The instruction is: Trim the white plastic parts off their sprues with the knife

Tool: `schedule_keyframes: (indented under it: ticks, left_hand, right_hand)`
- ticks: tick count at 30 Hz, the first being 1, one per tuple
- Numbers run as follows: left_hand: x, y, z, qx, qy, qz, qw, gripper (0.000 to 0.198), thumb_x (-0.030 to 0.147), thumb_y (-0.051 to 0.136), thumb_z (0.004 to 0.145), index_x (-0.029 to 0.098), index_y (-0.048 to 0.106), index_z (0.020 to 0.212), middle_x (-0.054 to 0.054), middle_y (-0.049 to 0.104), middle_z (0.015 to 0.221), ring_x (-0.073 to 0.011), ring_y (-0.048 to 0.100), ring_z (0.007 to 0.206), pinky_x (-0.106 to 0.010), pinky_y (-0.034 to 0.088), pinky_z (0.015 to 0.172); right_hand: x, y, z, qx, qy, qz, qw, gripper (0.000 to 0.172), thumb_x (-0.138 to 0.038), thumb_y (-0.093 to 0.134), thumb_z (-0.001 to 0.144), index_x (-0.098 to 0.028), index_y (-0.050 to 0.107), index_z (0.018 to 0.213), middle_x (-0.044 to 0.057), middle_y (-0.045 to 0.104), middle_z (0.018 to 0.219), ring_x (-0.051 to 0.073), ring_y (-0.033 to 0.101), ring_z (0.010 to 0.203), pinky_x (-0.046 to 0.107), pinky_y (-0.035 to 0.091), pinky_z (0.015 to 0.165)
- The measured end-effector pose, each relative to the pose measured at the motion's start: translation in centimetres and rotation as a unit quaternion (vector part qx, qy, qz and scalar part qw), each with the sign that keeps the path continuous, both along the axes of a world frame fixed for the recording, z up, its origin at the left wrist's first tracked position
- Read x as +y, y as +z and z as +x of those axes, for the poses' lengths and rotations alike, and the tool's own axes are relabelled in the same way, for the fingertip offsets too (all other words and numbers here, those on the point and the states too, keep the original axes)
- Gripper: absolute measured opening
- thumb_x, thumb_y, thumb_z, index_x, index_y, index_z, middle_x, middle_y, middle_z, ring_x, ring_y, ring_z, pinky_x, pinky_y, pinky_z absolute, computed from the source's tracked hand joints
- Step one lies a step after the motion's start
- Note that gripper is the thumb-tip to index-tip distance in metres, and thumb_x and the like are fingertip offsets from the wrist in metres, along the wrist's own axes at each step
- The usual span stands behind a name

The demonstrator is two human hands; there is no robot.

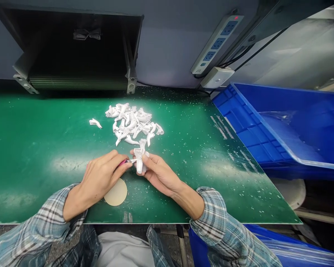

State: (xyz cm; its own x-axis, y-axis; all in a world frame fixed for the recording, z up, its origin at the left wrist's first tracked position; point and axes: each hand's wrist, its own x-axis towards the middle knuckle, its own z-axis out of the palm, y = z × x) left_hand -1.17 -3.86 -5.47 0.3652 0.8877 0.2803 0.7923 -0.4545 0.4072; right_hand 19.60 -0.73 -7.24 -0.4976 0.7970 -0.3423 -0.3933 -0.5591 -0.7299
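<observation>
Near the front of the green table, my right hand (158, 172) grips a white plastic piece (140, 157), with thumb on one side and fingers behind. The piece stands roughly upright and its top end points away from me. My left hand (102, 174) is closed on a small pink-handled knife (125, 162), and its thin tip touches or nearly touches the left side of the piece. Most of the handle is hidden by my fingers. Beyond my hands lies a pile of similar white plastic pieces (130, 120), with one loose piece (95, 123) to its left.
A round cream disc (116, 193) lies beside my left wrist. Small white scraps dot the green tabletop (183, 137). A conveyor (78, 82) opens at the back left, carrying a clear wrapped item. A power strip (217, 43) hangs at the back; a blue crate (247, 122) stands right.
</observation>
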Motion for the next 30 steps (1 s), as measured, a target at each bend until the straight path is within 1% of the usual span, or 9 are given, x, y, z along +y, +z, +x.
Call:
schedule_keyframes:
  ticks: [5, 9, 11, 13, 15, 17, 23, 27, 30]
  left_hand:
    - [0.3, -0.5, 0.0, 0.066, 0.035, 0.161, 0.984, 0.027, 0.035, 0.051, 0.107, 0.017, 0.069, 0.097, 0.0, 0.06, 0.073, -0.0149, 0.054, 0.065, -0.03, 0.037, 0.063]
    - [0.8, -0.3, -0.7, 0.031, 0.081, 0.199, 0.976, 0.025, 0.035, 0.051, 0.107, 0.018, 0.068, 0.097, -0.001, 0.063, 0.075, -0.0147, 0.054, 0.066, -0.03, 0.037, 0.063]
    - [0.9, 0.0, -0.8, -0.051, 0.12, 0.151, 0.98, 0.025, 0.038, 0.052, 0.106, 0.019, 0.065, 0.097, 0.0, 0.062, 0.075, -0.0136, 0.053, 0.065, -0.028, 0.038, 0.063]
    - [0.9, 0.4, -0.5, -0.15, 0.109, 0.013, 0.983, 0.025, 0.044, 0.056, 0.102, 0.02, 0.059, 0.095, 0.003, 0.059, 0.071, -0.0117, 0.051, 0.06, -0.025, 0.039, 0.058]
    - [0.8, 0.7, 0.0, -0.25, 0.051, -0.158, 0.954, 0.024, 0.044, 0.06, 0.098, 0.022, 0.053, 0.096, 0.004, 0.06, 0.069, -0.0109, 0.051, 0.057, -0.023, 0.04, 0.055]
    - [0.7, 0.9, 0.4, -0.317, 0.018, -0.237, 0.918, 0.02, 0.04, 0.06, 0.098, 0.022, 0.053, 0.1, 0.003, 0.064, 0.072, -0.0117, 0.056, 0.06, -0.023, 0.043, 0.056]
    - [0.9, 1.0, -0.5, -0.262, 0.013, -0.165, 0.951, 0.022, 0.038, 0.053, 0.103, 0.021, 0.066, 0.111, -0.003, 0.068, 0.088, -0.015, 0.061, 0.073, -0.027, 0.048, 0.066]
    - [0.8, 0.6, -1.4, -0.21, 0.021, -0.134, 0.968, 0.034, 0.04, 0.038, 0.109, 0.022, 0.049, 0.135, -0.001, 0.06, 0.086, -0.0146, 0.055, 0.067, -0.028, 0.046, 0.064]
    - [0.7, 0.3, -1.5, -0.171, 0.038, -0.14, 0.974, 0.026, 0.041, 0.031, 0.11, 0.022, 0.049, 0.115, 0.004, 0.054, 0.075, -0.0132, 0.049, 0.059, -0.026, 0.041, 0.057]
  right_hand:
    - [-0.3, -0.2, -0.4, 0.017, 0.001, -0.007, 1.0, 0.04, -0.048, 0.087, 0.08, -0.018, 0.081, 0.105, 0.003, 0.062, 0.084, 0.011, 0.048, 0.071, 0.023, 0.047, 0.066]
    - [-0.5, -0.6, -0.3, 0.016, 0.028, -0.014, 0.999, 0.04, -0.048, 0.084, 0.084, -0.017, 0.08, 0.109, 0.002, 0.061, 0.081, 0.011, 0.049, 0.069, 0.023, 0.048, 0.064]
    - [-0.6, -0.7, -0.4, 0.009, 0.037, -0.014, 0.999, 0.041, -0.048, 0.083, 0.085, -0.016, 0.08, 0.11, 0.003, 0.062, 0.081, 0.011, 0.05, 0.069, 0.023, 0.048, 0.062]
    - [-0.7, -0.7, -0.5, 0.003, 0.022, 0.002, 1.0, 0.04, -0.047, 0.084, 0.084, -0.018, 0.079, 0.111, 0.003, 0.064, 0.082, 0.012, 0.052, 0.07, 0.024, 0.049, 0.063]
    - [-0.7, -0.5, -0.5, -0.003, -0.012, 0.034, 0.999, 0.038, -0.041, 0.086, 0.083, -0.02, 0.078, 0.114, 0.002, 0.067, 0.086, 0.012, 0.054, 0.072, 0.025, 0.051, 0.068]
    - [-0.6, -0.2, -0.4, -0.002, -0.019, 0.067, 0.998, 0.04, -0.034, 0.088, 0.081, -0.022, 0.077, 0.118, 0.002, 0.07, 0.089, 0.013, 0.059, 0.076, 0.026, 0.053, 0.073]
    - [-0.4, -0.1, 0.0, 0.047, 0.076, 0.035, 0.995, 0.034, -0.042, 0.078, 0.09, -0.019, 0.072, 0.115, 0.009, 0.074, 0.097, 0.015, 0.064, 0.074, 0.025, 0.049, 0.06]
    - [-0.3, -0.4, -0.1, 0.057, 0.09, 0.0, 0.994, 0.035, -0.04, 0.082, 0.088, -0.019, 0.072, 0.114, 0.008, 0.073, 0.101, 0.012, 0.061, 0.076, 0.023, 0.048, 0.062]
    - [-0.2, -0.1, -0.2, 0.061, 0.081, -0.019, 0.995, 0.034, -0.041, 0.085, 0.085, -0.017, 0.074, 0.107, 0.008, 0.072, 0.102, 0.013, 0.061, 0.079, 0.023, 0.048, 0.064]
